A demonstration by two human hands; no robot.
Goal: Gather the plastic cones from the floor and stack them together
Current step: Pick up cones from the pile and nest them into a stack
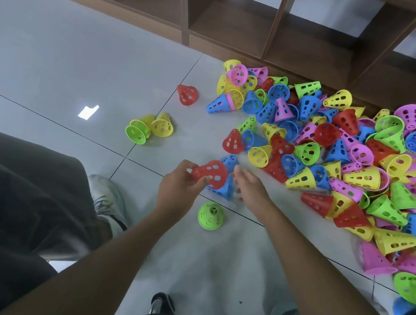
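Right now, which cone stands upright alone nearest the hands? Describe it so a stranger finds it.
Start at the big cone pile by the shelving. Come toward the left hand holding a red cone. Just below stands the green cone, wide rim down, touching no other.

the light is soft, even and fairly bright, a cool indoor light that falls from above. one small hard glare patch sits on the glossy grey floor tiles, well to the left of the pile of cones; it reads as the reflection of an overhead lamp. shadows are faint and diffuse: a pale one lies just under the green cone nearest the camera, and the wooden shelf beyond the pile is dim in its compartments. colours in the pile are saturated. the wide lens bends the tile joints and shelf edges towards the borders. cones at the right edge of the pile look smeared and soft, and the whole picture is slightly soft.
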